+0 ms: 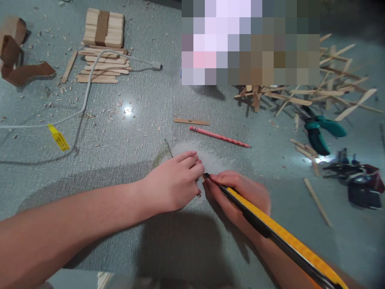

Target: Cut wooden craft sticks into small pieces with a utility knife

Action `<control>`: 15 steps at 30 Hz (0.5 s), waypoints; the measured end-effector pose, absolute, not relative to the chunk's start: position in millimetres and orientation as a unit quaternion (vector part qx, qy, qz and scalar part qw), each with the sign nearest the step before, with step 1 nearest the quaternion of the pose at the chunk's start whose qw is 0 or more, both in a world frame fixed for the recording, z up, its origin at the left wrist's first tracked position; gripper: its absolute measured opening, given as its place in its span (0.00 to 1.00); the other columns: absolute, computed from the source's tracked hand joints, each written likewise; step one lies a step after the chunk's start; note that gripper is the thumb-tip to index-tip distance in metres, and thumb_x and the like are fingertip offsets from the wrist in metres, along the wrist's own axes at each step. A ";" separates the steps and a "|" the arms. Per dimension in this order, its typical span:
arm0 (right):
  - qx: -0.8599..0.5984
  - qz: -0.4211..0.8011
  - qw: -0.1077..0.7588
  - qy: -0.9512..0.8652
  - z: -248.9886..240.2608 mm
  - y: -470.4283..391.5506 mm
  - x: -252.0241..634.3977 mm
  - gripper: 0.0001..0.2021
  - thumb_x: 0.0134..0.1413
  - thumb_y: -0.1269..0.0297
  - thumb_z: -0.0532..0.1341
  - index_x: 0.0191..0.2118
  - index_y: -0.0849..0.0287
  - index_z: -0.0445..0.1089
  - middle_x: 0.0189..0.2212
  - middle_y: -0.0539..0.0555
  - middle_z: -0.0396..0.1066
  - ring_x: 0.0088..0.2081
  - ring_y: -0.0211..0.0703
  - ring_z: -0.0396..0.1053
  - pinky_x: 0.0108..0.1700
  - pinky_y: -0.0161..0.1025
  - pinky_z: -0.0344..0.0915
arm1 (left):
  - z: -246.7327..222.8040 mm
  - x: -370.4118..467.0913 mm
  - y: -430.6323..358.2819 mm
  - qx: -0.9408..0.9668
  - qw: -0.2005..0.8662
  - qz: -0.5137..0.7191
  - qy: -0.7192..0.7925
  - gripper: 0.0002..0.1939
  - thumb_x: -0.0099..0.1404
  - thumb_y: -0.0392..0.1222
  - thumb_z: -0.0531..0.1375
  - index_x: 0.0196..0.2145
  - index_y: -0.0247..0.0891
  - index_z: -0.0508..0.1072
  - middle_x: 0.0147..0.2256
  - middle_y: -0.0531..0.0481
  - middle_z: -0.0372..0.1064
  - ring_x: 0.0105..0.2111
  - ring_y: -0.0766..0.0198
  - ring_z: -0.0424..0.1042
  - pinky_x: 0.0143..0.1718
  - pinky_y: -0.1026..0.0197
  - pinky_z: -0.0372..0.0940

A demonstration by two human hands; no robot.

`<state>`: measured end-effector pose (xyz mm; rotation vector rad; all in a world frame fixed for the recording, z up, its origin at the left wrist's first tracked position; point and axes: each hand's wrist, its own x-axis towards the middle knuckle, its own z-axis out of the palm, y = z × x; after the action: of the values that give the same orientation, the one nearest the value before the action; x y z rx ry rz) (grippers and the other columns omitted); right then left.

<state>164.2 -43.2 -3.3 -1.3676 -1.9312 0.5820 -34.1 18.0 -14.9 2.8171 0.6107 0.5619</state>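
Observation:
My left hand (176, 180) is closed and low over the table, its fingers bent around what looks like a wooden craft stick, mostly hidden; a small pale end (203, 179) shows at the fingertips. My right hand (240, 196) grips a yellow and black utility knife (264, 218). The knife's dark tip meets that end between the two hands, and its body slants back toward the lower right. Just beyond the hands lies a pink pencil (219, 137), with a single craft stick (191, 121) behind it. A pale powdery-looking patch surrounds the fingers.
A banded bundle of craft sticks (114, 28) and loose sticks (104, 66) lie at upper left, near a white cable (87, 94) and brown paper (28, 74). At right are a stick structure (325, 92), teal-handled pliers (319, 136) and a dark object (363, 192). Shavings are scattered around.

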 end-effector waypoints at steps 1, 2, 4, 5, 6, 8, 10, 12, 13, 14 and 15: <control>-0.529 0.224 0.344 -0.742 -3.0 -42.5 163.3 0.08 0.58 0.74 0.65 0.37 0.52 0.70 0.29 0.47 0.77 0.27 0.36 0.74 0.32 0.34 0.71 | -15.0 -34.1 18.0 0.954 0.104 0.190 0.207 0.14 0.63 0.48 0.67 0.36 0.31 0.81 0.43 0.39 0.74 0.47 0.53 0.74 0.64 0.50 0.64; -0.532 0.224 0.343 -0.741 -2.6 -42.0 162.5 0.08 0.58 0.74 0.65 0.38 0.52 0.70 0.29 0.47 0.76 0.27 0.36 0.74 0.32 0.34 0.71 | -15.3 -34.1 18.0 0.954 0.104 0.190 0.207 0.14 0.64 0.48 0.67 0.36 0.31 0.81 0.43 0.39 0.74 0.47 0.53 0.73 0.64 0.49 0.64; -0.536 0.226 0.339 -0.739 -1.7 -41.2 161.2 0.08 0.58 0.74 0.65 0.38 0.52 0.70 0.29 0.47 0.76 0.27 0.36 0.74 0.32 0.34 0.71 | -15.9 -33.9 18.0 0.955 0.098 0.190 0.205 0.14 0.64 0.48 0.67 0.36 0.32 0.81 0.43 0.39 0.75 0.47 0.53 0.74 0.64 0.49 0.64; -0.538 0.226 0.338 -0.739 -1.4 -41.0 160.8 0.08 0.58 0.74 0.65 0.38 0.52 0.70 0.29 0.46 0.77 0.27 0.37 0.74 0.32 0.34 0.71 | -16.3 -33.8 18.0 0.956 0.092 0.191 0.205 0.13 0.64 0.47 0.66 0.36 0.32 0.81 0.43 0.40 0.75 0.47 0.53 0.74 0.63 0.50 0.65; -0.539 0.225 0.337 -0.739 -1.1 -40.8 160.7 0.08 0.58 0.74 0.65 0.38 0.51 0.70 0.29 0.46 0.77 0.27 0.37 0.74 0.32 0.34 0.72 | -16.8 -33.6 18.0 0.956 0.087 0.194 0.205 0.13 0.65 0.47 0.66 0.36 0.32 0.81 0.43 0.40 0.75 0.46 0.53 0.74 0.63 0.50 0.65; -0.539 0.223 0.336 -0.740 -0.8 -40.6 161.0 0.08 0.58 0.73 0.65 0.38 0.51 0.70 0.29 0.46 0.77 0.27 0.38 0.75 0.32 0.34 0.72 | -17.5 -33.4 17.9 0.955 0.079 0.196 0.207 0.12 0.65 0.47 0.66 0.36 0.33 0.82 0.43 0.42 0.75 0.46 0.53 0.74 0.63 0.51 0.65; -0.537 0.221 0.336 -0.742 -1.2 -40.4 161.6 0.08 0.58 0.73 0.65 0.38 0.50 0.70 0.29 0.46 0.76 0.27 0.38 0.74 0.31 0.34 0.72 | -17.9 -33.4 17.6 0.955 0.076 0.197 0.209 0.12 0.64 0.47 0.65 0.36 0.34 0.82 0.43 0.43 0.75 0.46 0.53 0.74 0.63 0.52 0.65; -0.534 0.221 0.334 -0.745 -2.3 -40.4 162.0 0.08 0.59 0.72 0.64 0.37 0.50 0.70 0.28 0.46 0.76 0.26 0.38 0.73 0.29 0.34 0.71 | -17.9 -33.5 17.4 0.955 0.077 0.195 0.208 0.12 0.65 0.47 0.65 0.36 0.34 0.82 0.43 0.43 0.75 0.47 0.54 0.74 0.63 0.52 0.64; -0.533 0.221 0.333 -0.746 -2.9 -40.5 162.0 0.07 0.59 0.72 0.64 0.37 0.50 0.70 0.28 0.46 0.76 0.26 0.38 0.73 0.29 0.34 0.71 | -17.8 -33.6 17.4 0.956 0.078 0.194 0.207 0.12 0.65 0.47 0.65 0.36 0.34 0.82 0.43 0.42 0.75 0.47 0.54 0.74 0.64 0.51 0.64; -0.532 0.221 0.332 -0.747 -3.4 -40.8 161.9 0.07 0.59 0.72 0.64 0.38 0.50 0.70 0.29 0.46 0.76 0.26 0.38 0.74 0.29 0.34 0.71 | -17.7 -33.8 17.4 0.956 0.080 0.192 0.207 0.12 0.65 0.46 0.65 0.36 0.33 0.82 0.43 0.41 0.75 0.47 0.54 0.74 0.64 0.51 0.63; -0.532 0.221 0.331 -0.747 -3.9 -41.1 161.7 0.07 0.59 0.72 0.65 0.38 0.50 0.70 0.29 0.46 0.76 0.27 0.38 0.74 0.30 0.35 0.72 | -17.6 -33.9 17.4 0.957 0.082 0.189 0.206 0.12 0.65 0.46 0.65 0.36 0.33 0.82 0.43 0.41 0.75 0.47 0.54 0.74 0.64 0.51 0.63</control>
<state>161.7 -41.1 -3.9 -1.3921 -1.9542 0.5772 -33.9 17.4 -17.6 2.8572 0.6152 0.5642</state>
